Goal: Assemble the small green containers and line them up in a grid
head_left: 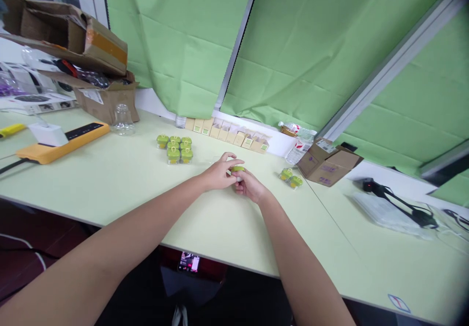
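Over the middle of the table, my left hand (220, 173) and my right hand (249, 185) meet around one small container with a green lid (237, 169). Fingers of both hands close on it from either side, and its lower part is mostly hidden by them. Several similar clear containers with green lids (174, 146) stand grouped to the left of my hands. Two more green-lidded containers (290, 177) sit to the right, by a cardboard box.
Small kraft boxes (227, 132) line the wall. A power strip (62, 143), a clear plastic bottle (123, 120) and stacked cartons (98, 96) occupy the left. At right are a cardboard box (322, 162), plastic bottles (297, 151) and a black strap (399, 201). A phone (189, 262) lies below the table edge.
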Action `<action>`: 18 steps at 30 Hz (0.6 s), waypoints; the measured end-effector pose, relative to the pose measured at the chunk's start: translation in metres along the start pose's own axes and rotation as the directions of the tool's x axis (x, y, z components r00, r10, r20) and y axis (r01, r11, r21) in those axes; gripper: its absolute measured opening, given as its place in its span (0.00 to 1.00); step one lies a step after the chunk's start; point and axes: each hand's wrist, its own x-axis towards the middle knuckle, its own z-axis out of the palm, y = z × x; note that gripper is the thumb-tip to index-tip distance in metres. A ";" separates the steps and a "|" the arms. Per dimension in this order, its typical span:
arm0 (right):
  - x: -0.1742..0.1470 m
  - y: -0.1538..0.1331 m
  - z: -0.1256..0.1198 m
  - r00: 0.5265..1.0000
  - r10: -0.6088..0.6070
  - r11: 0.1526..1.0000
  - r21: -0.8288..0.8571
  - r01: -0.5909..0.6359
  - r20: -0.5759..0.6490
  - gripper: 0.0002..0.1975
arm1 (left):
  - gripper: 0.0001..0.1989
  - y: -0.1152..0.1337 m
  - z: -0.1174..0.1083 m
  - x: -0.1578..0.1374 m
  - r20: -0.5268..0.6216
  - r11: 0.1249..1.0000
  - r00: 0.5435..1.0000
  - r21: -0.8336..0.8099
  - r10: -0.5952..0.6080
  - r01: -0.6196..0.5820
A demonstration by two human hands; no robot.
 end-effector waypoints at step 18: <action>-0.001 0.002 -0.006 0.995 0.042 0.987 -0.161 -0.026 0.095 0.11 | 0.18 0.009 0.003 -0.001 0.131 0.974 0.988 -0.200 -0.084 0.109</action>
